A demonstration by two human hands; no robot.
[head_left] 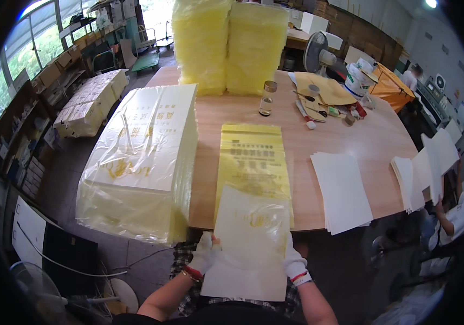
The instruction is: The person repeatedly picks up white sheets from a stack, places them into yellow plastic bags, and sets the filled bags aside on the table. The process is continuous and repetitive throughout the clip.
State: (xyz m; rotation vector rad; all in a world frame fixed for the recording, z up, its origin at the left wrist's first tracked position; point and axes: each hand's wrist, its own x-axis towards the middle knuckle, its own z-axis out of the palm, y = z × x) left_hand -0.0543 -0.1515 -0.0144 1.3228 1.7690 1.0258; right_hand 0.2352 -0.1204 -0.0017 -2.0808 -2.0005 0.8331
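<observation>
In front of my body a clear plastic bag (259, 208) with gold print lies over a white card sheet (245, 281), whose lower part sticks out of the bag toward me. My left hand (206, 255), in a white glove, grips the left edge where bag and sheet overlap. On the opposite edge, my right hand (296, 264), also gloved, closes around the side; its fingertips are partly hidden. Beyond the held bag, a yellow printed plastic bag (251, 154) lies flat on the table.
A tall stack of filled bags (145, 141) stands at left on the table (210, 116). Yellow bag stacks (202, 49) rise at the back. White sheets (343, 189) lie at right, past a glass jar (267, 98) and small tools. A person (456, 216) sits at far right.
</observation>
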